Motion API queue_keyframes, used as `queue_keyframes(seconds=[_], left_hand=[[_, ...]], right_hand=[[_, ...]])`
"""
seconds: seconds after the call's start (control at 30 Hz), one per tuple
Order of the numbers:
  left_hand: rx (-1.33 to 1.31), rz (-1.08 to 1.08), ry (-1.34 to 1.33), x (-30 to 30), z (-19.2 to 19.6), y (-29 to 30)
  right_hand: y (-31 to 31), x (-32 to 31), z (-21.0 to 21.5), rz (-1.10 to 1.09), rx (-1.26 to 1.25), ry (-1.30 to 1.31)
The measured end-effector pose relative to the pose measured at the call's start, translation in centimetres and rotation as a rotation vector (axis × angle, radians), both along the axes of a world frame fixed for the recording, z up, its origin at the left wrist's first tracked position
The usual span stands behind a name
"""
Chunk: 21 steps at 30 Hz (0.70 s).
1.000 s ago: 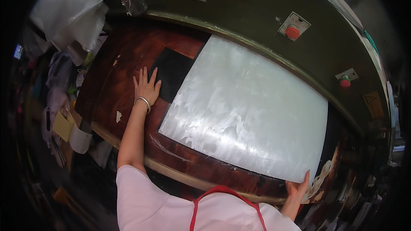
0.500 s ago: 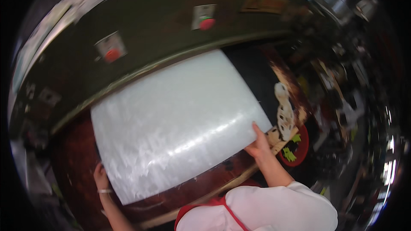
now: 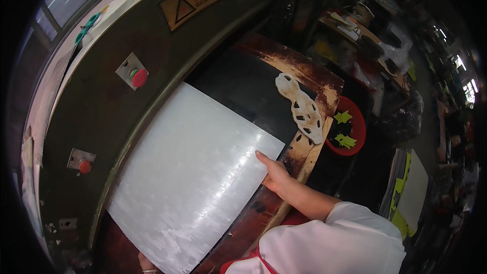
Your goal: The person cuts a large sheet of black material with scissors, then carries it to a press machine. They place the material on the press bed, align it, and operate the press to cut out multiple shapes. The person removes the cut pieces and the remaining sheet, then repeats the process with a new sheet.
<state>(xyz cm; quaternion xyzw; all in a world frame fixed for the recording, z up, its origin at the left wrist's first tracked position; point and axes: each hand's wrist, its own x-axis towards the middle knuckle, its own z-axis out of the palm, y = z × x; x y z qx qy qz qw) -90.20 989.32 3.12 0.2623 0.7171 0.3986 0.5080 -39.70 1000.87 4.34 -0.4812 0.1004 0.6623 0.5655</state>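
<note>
R grip [image 3: 276, 175] grasps the near edge of a big grey-white sheet [image 3: 198, 167], close to its R corner: thumb on top, fingers apparently under the edge. L grip [image 3: 147, 263] is mostly cut off at the bottom, by the sheet's lower L end; can't tell if it holds or just touches. The sheet lies at a slant over the bench [image 3: 317, 71], its R end overlapping a black mat [image 3: 238, 81], its far side near a dark green machine panel [image 3: 167, 61] w/ red push buttons.

Poss. trouble: if the L grip isn't holding, the sheet could swing or slip when lifted, b/c the R grip has just one corner area. A push to the R could knock the off-white cutout piece [image 3: 307, 116] lying near the bench's R end; it might go over the edge. If the sheet drops flat, fingers under it could get pinched.

Containers: a round red tub [image 3: 361, 127] just beyond the bench edge has a couple of yellow-green, star-like pieces [image 3: 346, 141] in it; rest of the inside is too dark to tell. Farther back R, a clear plastic bag [image 3: 398, 53], contents unclear.
</note>
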Motion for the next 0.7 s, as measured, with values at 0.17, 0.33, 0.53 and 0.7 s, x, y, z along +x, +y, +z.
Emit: queue_keyframes(seconds=[0.17, 0.33, 0.53, 0.7], left_hand=[[0.005, -0.004, 0.012, -2.2, -0.5, -1.2], [0.078, -0.064, -0.012, -5.0, -3.2, -2.3], [0.037, -0.03, 0.126, -6.9, -4.8, -3.1], [0.057, -0.092, 0.209, -7.3, -4.7, -3.2]], right_hand=[[-0.1, 0.2, 0.2, 0.028, 0.001, 0.025], [0.3, 0.2, 0.2, 0.007, 0.01, -0.039], [0.0, 0.4, -0.9, 0.065, 0.004, -0.037], [0.5, 0.6, -1.2, 0.079, -0.031, -0.024]])
